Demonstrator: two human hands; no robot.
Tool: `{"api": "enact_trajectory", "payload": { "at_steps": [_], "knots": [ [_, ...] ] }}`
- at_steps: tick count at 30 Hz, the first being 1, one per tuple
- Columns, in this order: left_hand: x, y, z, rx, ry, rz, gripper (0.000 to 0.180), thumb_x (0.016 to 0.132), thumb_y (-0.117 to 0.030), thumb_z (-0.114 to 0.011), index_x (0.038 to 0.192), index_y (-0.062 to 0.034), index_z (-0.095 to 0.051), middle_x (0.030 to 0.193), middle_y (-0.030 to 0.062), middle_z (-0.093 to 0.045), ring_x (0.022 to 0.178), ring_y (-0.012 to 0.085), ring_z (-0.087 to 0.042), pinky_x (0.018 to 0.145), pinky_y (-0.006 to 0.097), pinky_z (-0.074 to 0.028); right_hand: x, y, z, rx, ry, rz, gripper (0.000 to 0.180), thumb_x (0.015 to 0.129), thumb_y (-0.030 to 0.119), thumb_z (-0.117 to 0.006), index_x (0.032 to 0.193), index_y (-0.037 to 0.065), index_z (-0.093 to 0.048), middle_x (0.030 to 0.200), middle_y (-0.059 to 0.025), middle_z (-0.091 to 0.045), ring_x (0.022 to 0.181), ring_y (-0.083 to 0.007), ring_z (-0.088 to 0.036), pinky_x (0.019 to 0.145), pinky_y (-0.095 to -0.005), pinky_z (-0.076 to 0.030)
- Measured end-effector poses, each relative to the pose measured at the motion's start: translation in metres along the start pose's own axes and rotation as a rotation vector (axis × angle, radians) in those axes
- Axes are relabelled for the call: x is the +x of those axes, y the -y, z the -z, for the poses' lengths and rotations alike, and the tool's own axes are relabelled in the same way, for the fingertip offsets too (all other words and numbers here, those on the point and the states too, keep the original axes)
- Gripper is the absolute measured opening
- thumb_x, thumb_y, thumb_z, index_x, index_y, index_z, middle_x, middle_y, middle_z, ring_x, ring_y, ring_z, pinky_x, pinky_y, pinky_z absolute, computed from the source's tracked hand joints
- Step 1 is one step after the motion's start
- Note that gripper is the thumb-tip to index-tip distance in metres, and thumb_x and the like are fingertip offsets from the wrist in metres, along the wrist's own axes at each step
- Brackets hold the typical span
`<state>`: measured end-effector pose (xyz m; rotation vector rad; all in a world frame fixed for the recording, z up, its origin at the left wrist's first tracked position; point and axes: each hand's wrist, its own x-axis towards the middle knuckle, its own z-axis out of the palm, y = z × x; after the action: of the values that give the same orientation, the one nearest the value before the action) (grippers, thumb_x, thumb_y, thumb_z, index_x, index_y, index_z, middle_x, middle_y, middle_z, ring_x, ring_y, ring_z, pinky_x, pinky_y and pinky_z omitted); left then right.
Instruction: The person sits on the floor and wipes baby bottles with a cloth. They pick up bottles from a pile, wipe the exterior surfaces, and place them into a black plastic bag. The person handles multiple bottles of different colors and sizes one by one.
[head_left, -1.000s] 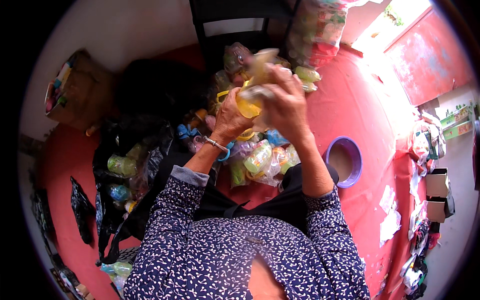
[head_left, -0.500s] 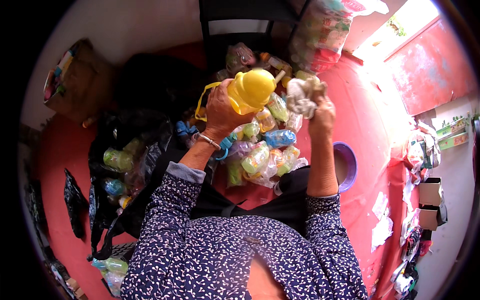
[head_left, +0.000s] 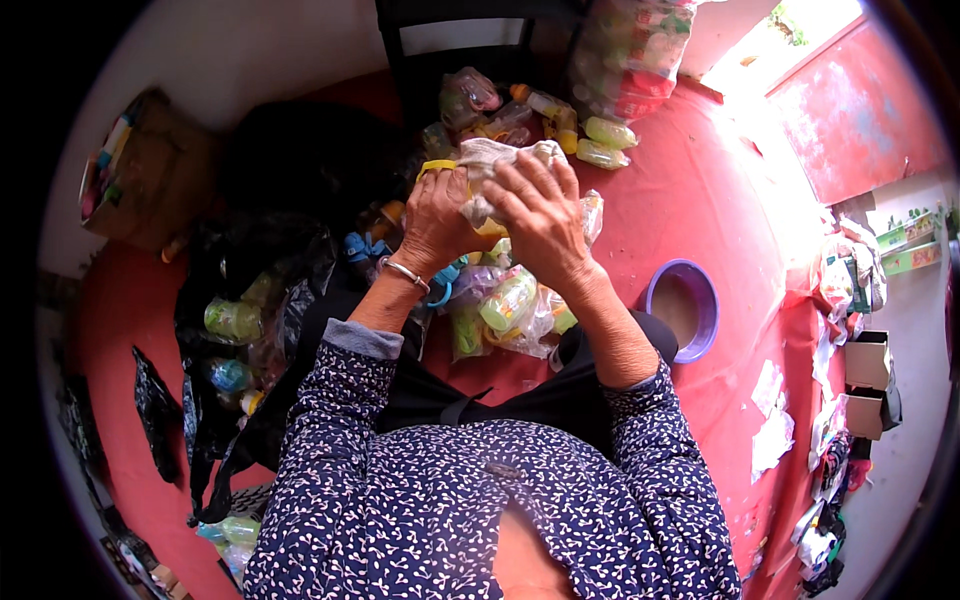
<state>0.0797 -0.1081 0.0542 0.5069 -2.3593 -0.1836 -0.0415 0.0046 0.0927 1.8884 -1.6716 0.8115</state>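
Observation:
Above the pile, my left hand [head_left: 436,218] grips a yellow water bottle [head_left: 492,229], now mostly covered. Its yellow strap [head_left: 437,166] shows past my knuckles. My right hand [head_left: 543,215] presses a whitish cloth [head_left: 487,152] onto the bottle, fingers bent over the cloth. Below both hands lie several small bottles in clear plastic wrap, among them a green one [head_left: 510,300]. Close to my left wrist are a blue bottle top [head_left: 365,247] and a teal handle [head_left: 442,285].
At the right stands a purple basin [head_left: 711,310] with cloudy water. A black plastic bag [head_left: 207,290] of bottles lies left. More wrapped bottles [head_left: 605,143] sit by a black chair [head_left: 450,72]. A cardboard box [head_left: 165,185] is far left, and paper scraps [head_left: 771,440] lie right on the red floor covering.
My right hand has brought the cloth left onto the yellow bottle. The bottle, in plain view before, is now largely hidden by the cloth and my hands.

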Motion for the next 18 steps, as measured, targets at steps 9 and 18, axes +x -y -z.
{"api": "enact_trajectory", "payload": {
  "at_steps": [9, 18],
  "knots": [
    [0.004, -0.002, 0.009, 0.004, -0.028, 0.052, 0.076, 0.051, -0.037, -0.080, 0.111, -0.0016, -0.049, 0.091, 0.0150, -0.058, 0.082, 0.0320, -0.057, 0.075, 0.040, -0.046, -0.010, 0.004, 0.021, 0.043, 0.059, 0.087, 0.018, 0.071, 0.004, -0.058, 0.088, 0.007, -0.064, 0.098, -0.0040, -0.065, 0.099, -0.0191, -0.059, 0.093, -0.0381, -0.039],
    [0.001, -0.003, 0.007, 0.156, -0.034, 0.014, 0.079, 0.052, -0.041, -0.079, 0.112, -0.0011, -0.049, 0.091, 0.0160, -0.057, 0.084, 0.0326, -0.055, 0.081, 0.041, -0.043, -0.018, -0.064, 0.036, 1.222, -0.548, -1.071, 0.018, 0.091, 0.017, -0.053, 0.091, 0.002, -0.063, 0.083, -0.0044, -0.063, 0.073, -0.0094, -0.058, 0.065, -0.0227, -0.047]
  ]
}}
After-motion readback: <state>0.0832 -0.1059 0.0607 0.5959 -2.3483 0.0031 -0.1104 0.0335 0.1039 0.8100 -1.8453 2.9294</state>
